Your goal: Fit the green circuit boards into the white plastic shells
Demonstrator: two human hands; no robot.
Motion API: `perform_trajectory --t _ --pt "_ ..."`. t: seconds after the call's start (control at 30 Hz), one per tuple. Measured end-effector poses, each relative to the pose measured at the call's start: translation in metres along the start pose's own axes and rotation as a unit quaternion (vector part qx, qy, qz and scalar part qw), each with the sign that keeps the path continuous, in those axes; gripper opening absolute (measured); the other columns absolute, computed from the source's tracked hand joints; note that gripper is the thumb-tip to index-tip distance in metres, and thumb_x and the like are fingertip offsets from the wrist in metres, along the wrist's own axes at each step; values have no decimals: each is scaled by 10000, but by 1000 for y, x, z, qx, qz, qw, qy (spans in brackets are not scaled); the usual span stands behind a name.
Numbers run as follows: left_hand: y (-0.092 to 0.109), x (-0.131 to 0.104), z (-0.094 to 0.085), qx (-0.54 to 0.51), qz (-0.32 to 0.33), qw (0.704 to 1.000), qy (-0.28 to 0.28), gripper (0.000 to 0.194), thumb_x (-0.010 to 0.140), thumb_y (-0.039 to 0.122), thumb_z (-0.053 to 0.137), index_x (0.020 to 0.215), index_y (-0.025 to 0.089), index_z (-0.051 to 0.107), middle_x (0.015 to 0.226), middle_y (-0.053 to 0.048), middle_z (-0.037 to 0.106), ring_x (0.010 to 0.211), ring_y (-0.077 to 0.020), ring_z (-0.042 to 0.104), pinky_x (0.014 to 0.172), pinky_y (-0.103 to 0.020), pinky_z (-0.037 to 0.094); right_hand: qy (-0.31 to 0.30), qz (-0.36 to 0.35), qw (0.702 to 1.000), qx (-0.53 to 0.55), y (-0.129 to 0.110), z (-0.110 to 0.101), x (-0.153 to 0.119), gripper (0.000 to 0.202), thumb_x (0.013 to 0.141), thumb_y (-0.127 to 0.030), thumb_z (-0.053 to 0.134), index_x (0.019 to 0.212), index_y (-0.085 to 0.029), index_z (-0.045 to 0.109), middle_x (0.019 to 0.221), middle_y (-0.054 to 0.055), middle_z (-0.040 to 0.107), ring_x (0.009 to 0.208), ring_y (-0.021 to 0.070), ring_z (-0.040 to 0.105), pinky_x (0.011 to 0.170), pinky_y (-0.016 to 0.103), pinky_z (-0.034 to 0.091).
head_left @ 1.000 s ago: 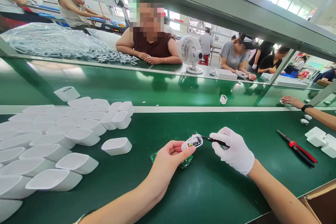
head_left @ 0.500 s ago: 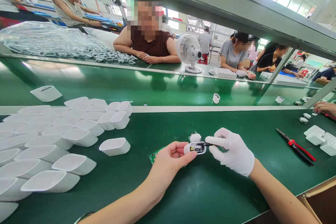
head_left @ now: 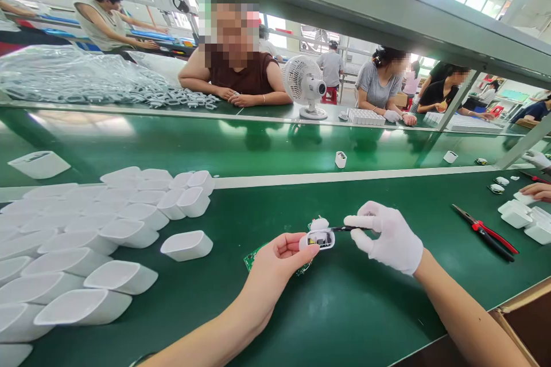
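My bare left hand (head_left: pixel 282 261) is closed around a small white plastic housing (head_left: pixel 330 241), its open side facing me. Dark and yellow electronic parts show inside. My right hand (head_left: pixel 387 238), in a white glove, pinches black tweezers (head_left: pixel 350 229) between thumb and fingers; their tip reaches the housing's upper right rim. Whether the tip grips anything is too small to tell. Behind the housing lies a rounded white piece (head_left: pixel 319 223) with small components. A green circuit board (head_left: pixel 249 260) sticks out from behind my left hand, partly covered by it.
Many white housings (head_left: pixel 129 235) crowd the left of the green bench, one (head_left: pixel 186 245) standing apart. Red-and-black pliers (head_left: pixel 484 232) lie at right, near more white housings (head_left: pixel 514 215) and a co-worker's hand (head_left: pixel 538 191). Across the belt (head_left: pixel 275 149) are a fan (head_left: pixel 305 86) and seated people.
My right hand has drawn slightly right, showing more of the tweezers. Housings on the belt have shifted left. At the right edge, a co-worker's bare hand now touches a white housing and a gloved hand shows.
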State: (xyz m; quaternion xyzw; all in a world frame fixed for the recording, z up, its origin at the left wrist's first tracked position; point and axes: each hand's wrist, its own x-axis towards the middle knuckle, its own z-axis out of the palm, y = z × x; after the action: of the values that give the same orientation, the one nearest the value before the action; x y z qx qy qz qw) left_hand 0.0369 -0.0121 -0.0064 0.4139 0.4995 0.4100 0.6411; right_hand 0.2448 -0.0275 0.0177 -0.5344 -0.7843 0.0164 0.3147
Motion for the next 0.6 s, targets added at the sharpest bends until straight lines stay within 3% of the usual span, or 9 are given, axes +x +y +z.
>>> perform_trajectory --t 0.13,0.23,0.3,0.37,0.43,0.53,0.6 --pt "0 5 -4 -12 8 1000 3 436 534 404 788 856 143 654 844 -60 684 833 -195 584 871 -370 410 -112 102 988 -16 28 -17 1 198 748 -186 559 821 -265 724 759 -9 617 573 94 519 534 219 401" --pt "3 3 -4 -15 18 1000 -8 418 543 390 796 849 143 651 845 -56 680 818 -180 592 836 -332 430 -179 111 976 -45 39 -15 -2 150 737 -224 597 808 -268 722 762 6 629 656 148 573 590 266 450" --pt "4 0 -3 -5 23 1000 -18 410 563 382 793 858 137 649 841 -62 681 788 -168 596 801 -310 440 -147 81 986 -13 32 -5 -4 301 740 -292 630 1039 -281 667 925 32 637 768 182 595 687 325 489" --pt "4 -1 -2 6 27 999 -30 408 560 365 803 856 133 643 830 -70 683 764 -165 602 776 -301 449 -98 33 992 76 13 7 -5 596 738 -316 649 1304 -295 460 1104 55 589 864 186 589 777 363 501" --pt "3 -1 -3 10 27 998 -54 414 556 359 809 853 130 633 821 -77 681 766 -177 613 771 -306 460 -79 -16 984 159 -9 19 -4 677 756 -277 634 1370 -300 351 1134 56 573 852 162 584 784 345 507" --pt "7 1 -12 33 30 994 -100 412 686 451 685 931 127 613 896 -111 670 834 -211 620 801 -347 471 -107 -30 974 200 -29 29 8 333 821 -272 562 1153 -267 571 904 19 627 698 126 565 653 272 496" --pt "15 2 -26 143 85 983 -83 401 769 466 566 1007 145 602 1015 -131 644 924 -240 598 849 -392 450 -124 -2 973 196 -21 32 28 164 854 -306 517 926 -227 642 738 -14 603 607 103 517 564 233 446"
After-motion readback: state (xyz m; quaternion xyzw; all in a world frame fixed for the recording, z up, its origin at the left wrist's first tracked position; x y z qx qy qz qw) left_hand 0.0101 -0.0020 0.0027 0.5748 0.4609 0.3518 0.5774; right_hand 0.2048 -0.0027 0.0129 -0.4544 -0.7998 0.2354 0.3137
